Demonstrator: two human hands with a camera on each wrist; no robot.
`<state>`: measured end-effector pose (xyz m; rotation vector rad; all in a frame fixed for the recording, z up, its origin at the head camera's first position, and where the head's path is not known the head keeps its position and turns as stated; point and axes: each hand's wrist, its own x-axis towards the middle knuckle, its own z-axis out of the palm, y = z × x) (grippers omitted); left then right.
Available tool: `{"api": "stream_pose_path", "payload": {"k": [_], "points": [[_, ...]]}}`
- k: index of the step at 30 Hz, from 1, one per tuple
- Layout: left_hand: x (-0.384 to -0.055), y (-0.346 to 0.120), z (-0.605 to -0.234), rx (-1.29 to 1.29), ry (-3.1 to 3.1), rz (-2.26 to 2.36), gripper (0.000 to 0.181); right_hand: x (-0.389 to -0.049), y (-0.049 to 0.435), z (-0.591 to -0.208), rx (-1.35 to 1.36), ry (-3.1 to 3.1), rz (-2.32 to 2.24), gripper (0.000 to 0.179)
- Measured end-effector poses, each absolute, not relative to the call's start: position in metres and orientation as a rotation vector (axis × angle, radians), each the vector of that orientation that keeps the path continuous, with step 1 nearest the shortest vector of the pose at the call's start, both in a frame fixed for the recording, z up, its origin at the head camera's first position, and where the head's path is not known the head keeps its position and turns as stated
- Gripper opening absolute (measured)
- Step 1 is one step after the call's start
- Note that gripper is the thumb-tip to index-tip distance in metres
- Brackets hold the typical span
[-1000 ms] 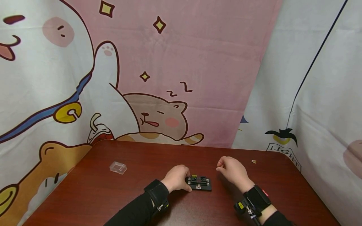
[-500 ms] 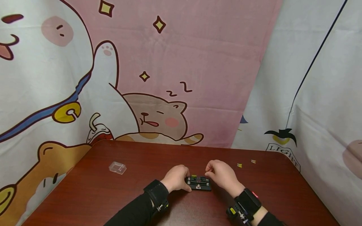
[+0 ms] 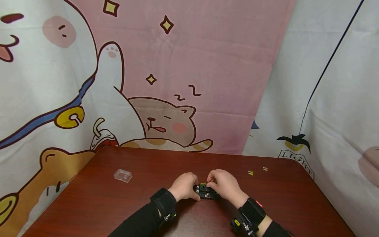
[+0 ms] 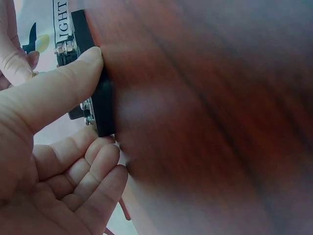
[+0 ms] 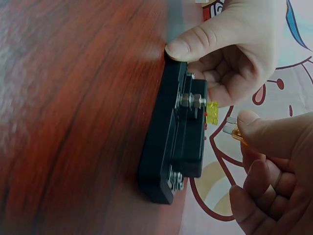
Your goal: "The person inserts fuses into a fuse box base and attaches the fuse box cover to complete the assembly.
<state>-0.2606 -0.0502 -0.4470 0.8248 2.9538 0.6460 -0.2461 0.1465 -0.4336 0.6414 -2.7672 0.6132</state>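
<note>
At a grained table, left grip holds black block, right grip pinches translucent orange fuse.

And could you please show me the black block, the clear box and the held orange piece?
Black block (image 5: pixel 189 143): right wrist view, raised part.
Clear box (image 3: pixel 122 175): head view, middle.
Orange piece (image 5: pixel 236 134): right wrist view, coloured body.

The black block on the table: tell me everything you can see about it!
The long, black, plastic-looking block lies flat on the reddish wooden table, with a narrower black part raised on top. Silvery metal bolts and nuts stick up around that part, and tiny red marks dot its upper edge. A translucent yellow plastic piece sticks up from the top. The left hand grips one end.
</note>
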Motion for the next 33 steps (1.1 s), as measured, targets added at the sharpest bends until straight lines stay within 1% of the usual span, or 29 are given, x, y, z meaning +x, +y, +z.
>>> {"api": "stream_pose_path", "payload": {"k": [16,33], "points": [[-0.261,-0.050,-0.449,0.833,2.971,0.622,0.041,-0.248,0.137,-0.437,0.774,-2.749,0.646,0.020],[-0.260,-0.051,-0.447,0.849,2.981,0.629,0.041,-0.248,0.130,-0.441,0.838,-2.690,0.535,0.024]]}}
